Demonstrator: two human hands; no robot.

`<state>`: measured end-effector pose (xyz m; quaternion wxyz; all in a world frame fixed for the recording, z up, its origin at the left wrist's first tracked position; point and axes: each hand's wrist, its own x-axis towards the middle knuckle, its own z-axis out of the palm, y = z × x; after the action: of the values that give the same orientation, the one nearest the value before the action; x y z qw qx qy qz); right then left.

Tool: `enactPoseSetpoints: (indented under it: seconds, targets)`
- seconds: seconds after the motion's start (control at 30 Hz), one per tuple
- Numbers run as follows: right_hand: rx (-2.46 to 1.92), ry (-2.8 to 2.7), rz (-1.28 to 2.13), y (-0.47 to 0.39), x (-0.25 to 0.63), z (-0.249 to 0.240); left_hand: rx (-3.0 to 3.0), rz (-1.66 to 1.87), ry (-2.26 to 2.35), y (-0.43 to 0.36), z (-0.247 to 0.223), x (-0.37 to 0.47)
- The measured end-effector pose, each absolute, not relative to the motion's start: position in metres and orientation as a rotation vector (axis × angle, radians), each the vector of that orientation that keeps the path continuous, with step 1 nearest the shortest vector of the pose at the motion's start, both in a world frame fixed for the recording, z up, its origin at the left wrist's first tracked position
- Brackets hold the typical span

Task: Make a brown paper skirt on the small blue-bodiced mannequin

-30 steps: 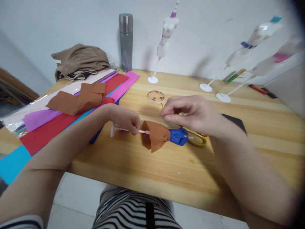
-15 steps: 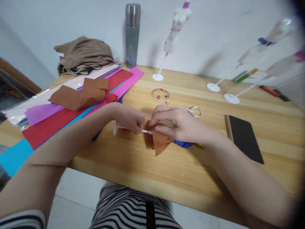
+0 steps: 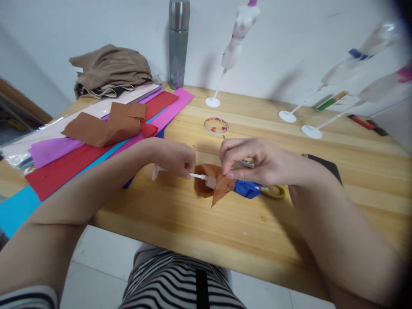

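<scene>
Dressed mannequin (image 3: 210, 182) | wooden table (image 3: 180, 219), pale wall (image 3: 128, 25) | left hand (image 3: 178, 159) pinching rod (image 3: 197, 175), right hand (image 3: 251, 162) pinching skirt (image 3: 221, 189)

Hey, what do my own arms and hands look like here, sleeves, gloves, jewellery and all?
Your left hand and right hand wear no gloves, and no rings or watch can be seen. A black-and-white striped sleeve ends on the left arm. No right sleeve shows.

Single head-worn view, looking forward and down over both forearms onto tabletop (image 3: 180, 210), wall behind.
</scene>
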<state>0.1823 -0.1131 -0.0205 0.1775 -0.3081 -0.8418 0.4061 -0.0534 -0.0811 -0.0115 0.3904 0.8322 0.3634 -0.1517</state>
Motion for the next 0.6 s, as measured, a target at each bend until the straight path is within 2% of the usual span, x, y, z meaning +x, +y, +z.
enactPoseSetpoints:
  seconds: [0.2,0.4,0.6]
  targets:
    - [-0.755,-2.472,1.147,-0.108,0.187,-0.023,2.333,-0.335,0.947,-0.090,-0.001,-0.050]
    - [-0.836,-2.431,0.814,-0.115,0.175,-0.028,2.316,-0.351,1.012,-0.090,-0.007,-0.046]
    - [-0.817,-2.459,0.849,-0.120,0.166,-0.034,2.198,-0.169,1.102,-0.096,-0.005,-0.046]
